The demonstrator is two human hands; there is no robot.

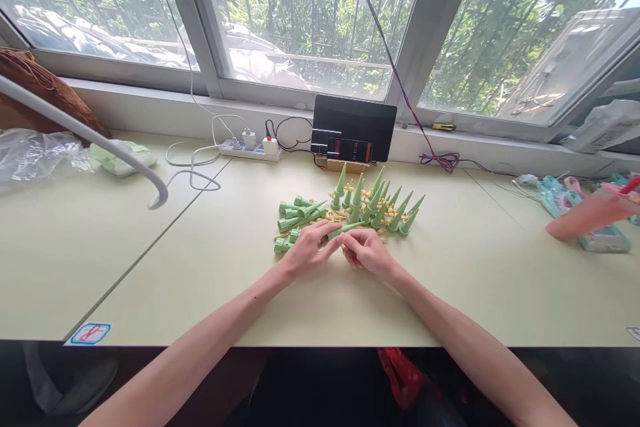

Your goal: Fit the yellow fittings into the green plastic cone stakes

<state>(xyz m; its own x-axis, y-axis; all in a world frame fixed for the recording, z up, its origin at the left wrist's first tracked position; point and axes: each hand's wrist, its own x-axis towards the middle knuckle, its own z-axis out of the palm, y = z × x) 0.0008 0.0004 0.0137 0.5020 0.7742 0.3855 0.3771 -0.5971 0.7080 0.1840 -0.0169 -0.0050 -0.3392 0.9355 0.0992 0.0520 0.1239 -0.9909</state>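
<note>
In the head view, a pale green table point(465, 287) is seen from above, with its front edge running across the lower part of the picture. Both forearms are stretched over that edge towards the middle of the top.

The left hand point(306, 251) and the right hand point(369, 251) are brought close together, almost touching. A single green cone point(344, 229) is held between them, lying nearly level just above the tabletop. The fingers of both hands are closed on it, the left at one end and the right at the other. Which end is the tip cannot be told.

Just behind the hands, a heap of lying cones point(296, 214) is spread to the left, and a cluster of upright cones point(376, 203) is set to the right. Small yellow pieces point(342, 214) are scattered among them.

Bare tabletop is left on both sides of the hands and between them and the front edge. A seam point(165, 240) is cut slantwise through the left part of the top.

Along the far edge, under the window, a power strip point(253, 149) with cables and a black screen point(354, 121) are placed. At the left a white curved tube point(95, 137) is hung over the table, well apart from the hands, beside a clear plastic bag point(35, 155). At the right edge, coloured clips point(567, 195) are laid.
</note>
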